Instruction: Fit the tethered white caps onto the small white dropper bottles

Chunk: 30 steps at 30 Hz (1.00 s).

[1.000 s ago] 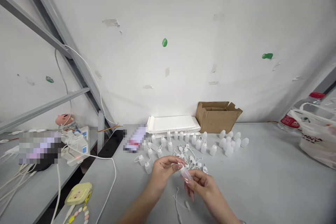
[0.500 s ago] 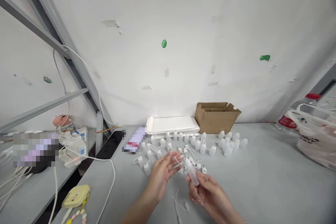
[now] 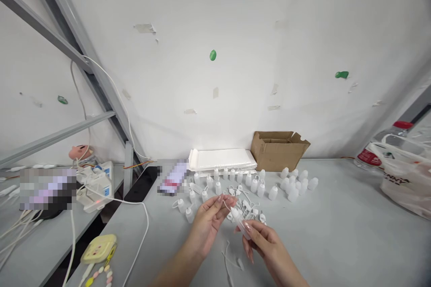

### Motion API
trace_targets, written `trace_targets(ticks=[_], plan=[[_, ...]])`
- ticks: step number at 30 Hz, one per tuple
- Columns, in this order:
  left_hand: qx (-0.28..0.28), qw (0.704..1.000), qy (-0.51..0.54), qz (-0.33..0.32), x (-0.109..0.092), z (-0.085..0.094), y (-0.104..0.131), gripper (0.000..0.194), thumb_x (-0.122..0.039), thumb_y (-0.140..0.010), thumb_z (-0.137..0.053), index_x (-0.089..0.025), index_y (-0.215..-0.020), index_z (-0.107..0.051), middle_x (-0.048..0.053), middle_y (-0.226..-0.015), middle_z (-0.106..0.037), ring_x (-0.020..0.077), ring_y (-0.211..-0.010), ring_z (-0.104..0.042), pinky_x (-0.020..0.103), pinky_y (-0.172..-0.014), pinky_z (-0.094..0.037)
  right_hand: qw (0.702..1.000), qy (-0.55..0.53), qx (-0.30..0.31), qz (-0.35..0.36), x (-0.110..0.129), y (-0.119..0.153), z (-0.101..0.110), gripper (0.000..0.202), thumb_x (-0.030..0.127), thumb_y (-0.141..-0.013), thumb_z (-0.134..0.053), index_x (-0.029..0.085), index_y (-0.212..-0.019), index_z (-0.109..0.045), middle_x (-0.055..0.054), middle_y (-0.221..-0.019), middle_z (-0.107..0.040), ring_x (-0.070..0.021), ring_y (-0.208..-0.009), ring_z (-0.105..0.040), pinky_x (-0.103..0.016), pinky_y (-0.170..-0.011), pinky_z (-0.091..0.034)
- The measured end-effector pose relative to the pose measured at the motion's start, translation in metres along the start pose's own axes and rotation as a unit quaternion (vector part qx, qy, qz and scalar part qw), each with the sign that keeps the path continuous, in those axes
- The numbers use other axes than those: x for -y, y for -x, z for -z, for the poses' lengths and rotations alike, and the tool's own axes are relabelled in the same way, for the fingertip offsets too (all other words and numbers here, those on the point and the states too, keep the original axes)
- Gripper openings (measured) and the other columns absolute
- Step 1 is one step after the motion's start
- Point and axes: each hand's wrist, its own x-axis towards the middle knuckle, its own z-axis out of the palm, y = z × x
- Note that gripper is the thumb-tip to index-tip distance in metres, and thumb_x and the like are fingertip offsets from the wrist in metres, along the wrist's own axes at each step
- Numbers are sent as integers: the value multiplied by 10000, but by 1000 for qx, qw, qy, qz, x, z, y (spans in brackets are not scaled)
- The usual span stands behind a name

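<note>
My right hand grips a small translucent squeeze bottle, its white nozzle tilted up and to the left. My left hand is closed, thumb against fingers, on a thin white cap strap by the nozzle. Behind my hands lies a pile of loose white caps with straps. Several capped bottles stand around and behind the pile. Farther right is a cluster of bottles with no straps showing. A loose strap and cap lie between my forearms.
An open cardboard box and white flat packs sit by the wall. Phones, a power strip, cables and a yellow case are at left. A plastic bag and a large bottle are at right.
The held bottle has moved left and tilted more toward my left hand. My left fingers have closed together at the strap.
</note>
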Motion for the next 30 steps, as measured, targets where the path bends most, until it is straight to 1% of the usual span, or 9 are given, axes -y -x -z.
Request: trace_targets(ticks=[4, 9, 12, 16, 19, 21, 25, 28, 30], plan=[[32, 999, -41, -17, 1, 0, 2, 211, -295, -680, -733, -115, -783, -698, 86, -806, -723, 215, -926, -645, 303, -897, -446, 999, 41, -15, 6, 2, 0, -1, 446, 585, -734, -571, 143, -731, -637, 34, -479, -471, -96, -437, -421, -229, -485, -357], [32, 995, -92, -24, 1, -1, 4, 219, -338, -685, -719, -129, -752, -705, 92, -823, -722, 230, -947, -627, 307, -875, -442, 997, 65, -47, 11, 5, 1, -4, 465, 608, -716, -568, 148, -696, -630, 33, -464, -460, -98, -430, -410, -227, -473, -362], [33, 994, -102, -24, 0, -2, 4, 242, -364, -671, -724, -133, -739, -704, 92, -811, -719, 246, -969, -617, 312, -865, -442, 996, 68, -51, 14, 4, 2, -5, 466, 619, -702, -574, 155, -676, -620, 33, -457, -458, -101, -427, -412, -228, -468, -363], [39, 994, -95, -23, 0, -2, 4, 229, -356, -666, -729, -137, -725, -702, 82, -781, -718, 244, -947, -630, 319, -876, -438, 996, 69, -49, 15, 3, 2, -4, 459, 614, -703, -577, 158, -672, -616, 32, -462, -459, -101, -428, -411, -227, -466, -362], [39, 993, -108, -24, -1, -4, 5, 222, -356, -674, -721, -140, -725, -705, 86, -775, -724, 246, -922, -642, 331, -887, -430, 995, 83, -51, 20, 3, 3, -3, 466, 613, -717, -561, 153, -673, -621, 38, -455, -437, -97, -427, -399, -227, -472, -361], [39, 989, -142, -34, -3, -4, 5, 228, -364, -690, -702, -138, -720, -711, 99, -792, -728, 253, -920, -643, 342, -893, -427, 993, 104, -55, 24, 3, 3, -1, 463, 608, -723, -557, 152, -676, -627, 43, -446, -414, -95, -424, -381, -230, -472, -350], [51, 970, -231, -56, -6, -4, 5, 245, -370, -739, -639, -141, -738, -726, 119, -848, -733, 270, -923, -641, 362, -878, -439, 983, 168, -72, 20, 8, 6, 5, 449, 600, -728, -550, 162, -648, -608, 45, -463, -367, -100, -452, -341, -236, -465, -293], [54, 958, -276, -54, -8, -3, 4, 235, -359, -755, -614, -157, -750, -734, 112, -857, -737, 274, -901, -649, 373, -853, -454, 971, 224, -86, 12, 15, 10, 7, 427, 574, -747, -539, 170, -618, -586, 27, -523, -384, -114, -511, -340, -243, -489, -279], [55, 951, -300, -51, -9, -4, 4, 212, -339, -752, -612, -168, -742, -738, 101, -852, -740, 274, -889, -653, 376, -845, -460, 963, 252, -90, 15, 19, 12, 8, 395, 544, -760, -536, 175, -638, -602, 13, -566, -417, -127, -554, -353, -248, -512, -284]])
